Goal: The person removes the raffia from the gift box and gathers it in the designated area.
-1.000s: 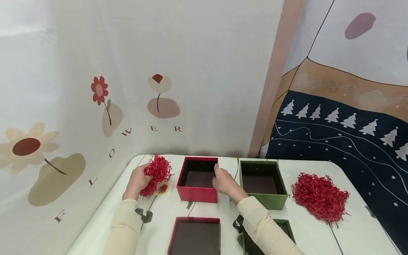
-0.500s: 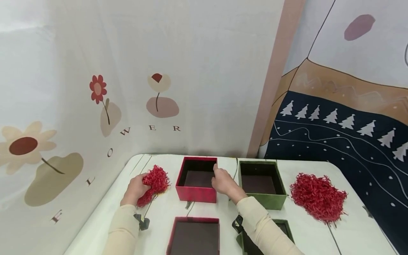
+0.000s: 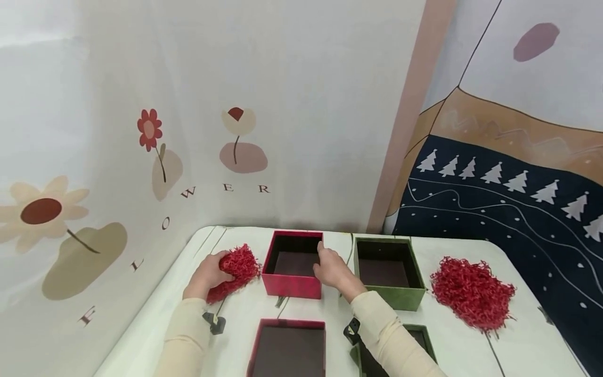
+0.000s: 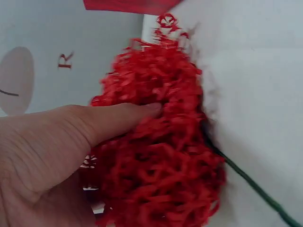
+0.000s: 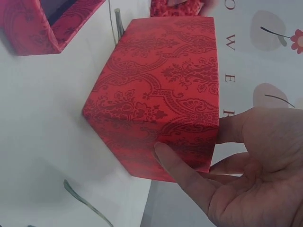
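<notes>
My left hand (image 3: 209,273) grips a tuft of red shredded paper (image 3: 241,264) low over the table, left of an upright red box (image 3: 292,287). In the left wrist view the thumb sinks into the shredded paper (image 4: 163,170); the other fingers are mostly hidden behind it. My right hand (image 3: 333,270) holds that box at its right side. The right wrist view shows the thumb against the patterned outer wall of the red box (image 5: 156,85), with the other fingers behind its edge. In the head view, bare dark bottom shows inside the box.
A green box (image 3: 395,298) stands right of the red one, with a second red shredded-paper pile (image 3: 473,293) beyond it. Nearer are a red-rimmed box part (image 3: 292,351) and a green one (image 3: 426,340), partly under my right sleeve. A fabric wall (image 3: 301,131) rises behind the table.
The left hand and its shredded paper came down and nearer, then shifted right toward the red box. The right hand has stayed on the box.
</notes>
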Demonstrator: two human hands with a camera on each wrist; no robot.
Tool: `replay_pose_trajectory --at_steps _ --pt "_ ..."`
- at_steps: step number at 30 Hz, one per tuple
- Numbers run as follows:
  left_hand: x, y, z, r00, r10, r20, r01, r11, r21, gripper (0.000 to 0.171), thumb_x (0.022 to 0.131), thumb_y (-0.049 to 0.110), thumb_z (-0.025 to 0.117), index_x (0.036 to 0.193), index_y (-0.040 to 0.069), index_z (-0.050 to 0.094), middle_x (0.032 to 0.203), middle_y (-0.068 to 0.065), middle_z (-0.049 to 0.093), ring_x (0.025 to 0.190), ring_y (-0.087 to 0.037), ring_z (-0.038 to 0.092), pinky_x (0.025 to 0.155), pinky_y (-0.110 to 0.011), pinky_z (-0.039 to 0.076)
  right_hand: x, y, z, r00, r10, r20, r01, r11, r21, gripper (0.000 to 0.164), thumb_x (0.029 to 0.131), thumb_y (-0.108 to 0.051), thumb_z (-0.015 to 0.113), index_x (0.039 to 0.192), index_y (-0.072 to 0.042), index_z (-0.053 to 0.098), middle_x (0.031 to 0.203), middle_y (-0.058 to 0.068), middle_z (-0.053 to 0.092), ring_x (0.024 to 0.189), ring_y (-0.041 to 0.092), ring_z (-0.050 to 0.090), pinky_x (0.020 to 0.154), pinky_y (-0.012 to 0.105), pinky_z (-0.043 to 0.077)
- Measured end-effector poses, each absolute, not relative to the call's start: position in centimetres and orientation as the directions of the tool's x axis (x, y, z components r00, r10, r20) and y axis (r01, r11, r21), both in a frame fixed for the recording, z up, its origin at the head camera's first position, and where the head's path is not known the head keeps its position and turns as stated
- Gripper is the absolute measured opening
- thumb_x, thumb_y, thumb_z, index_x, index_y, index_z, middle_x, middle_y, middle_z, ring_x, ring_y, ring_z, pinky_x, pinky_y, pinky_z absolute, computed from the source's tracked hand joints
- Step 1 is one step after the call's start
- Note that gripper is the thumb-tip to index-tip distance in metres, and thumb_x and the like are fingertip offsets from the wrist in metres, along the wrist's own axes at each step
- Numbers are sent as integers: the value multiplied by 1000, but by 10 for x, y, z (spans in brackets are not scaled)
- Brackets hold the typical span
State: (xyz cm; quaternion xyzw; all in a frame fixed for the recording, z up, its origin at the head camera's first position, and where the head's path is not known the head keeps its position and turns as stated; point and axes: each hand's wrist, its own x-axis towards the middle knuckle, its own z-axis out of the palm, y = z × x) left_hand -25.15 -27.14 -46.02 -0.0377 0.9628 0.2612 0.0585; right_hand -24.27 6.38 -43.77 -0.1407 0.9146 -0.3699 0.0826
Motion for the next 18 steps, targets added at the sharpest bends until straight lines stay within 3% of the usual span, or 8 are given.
replay_pose_trajectory --at_steps 5,12,17,18 --pt "-249 -261 -448 -991 -59 -117 -106 883 456 79 82 12 86 149 -4 47 141 -40 47 132 -59 44 104 -72 40 -244 65 -436 -951 -304 -54 -182 695 -695 71 103 -8 59 158 13 21 66 11 58 44 10 33 51 26 38" --pt "-242 -243 -434 -991 -101 -85 -126 914 386 79 86 26 83 152 1 46 152 -38 37 138 -61 34 108 -82 17 -243 66 -440 -949 -310 -59 -182 690 -701 73 102 -7 61 159 12 19 60 8 56 44 10 33 49 25 36" --pt "-240 -224 -427 -1000 -22 -5 -22 924 381 66 95 28 73 152 4 48 156 -36 36 141 -58 35 105 -79 26 -244 70 -436 -955 -293 -43 -181 693 -697 72 101 -9 61 157 13 22 71 17 61 48 14 38 53 29 41" --pt "-239 -220 -426 -1000 -4 10 0 926 378 64 96 28 72 151 4 50 156 -35 37 141 -57 36 105 -79 27 -243 72 -434 -958 -286 -32 -184 694 -696 71 101 -9 61 157 14 24 82 21 66 54 17 49 58 31 45"
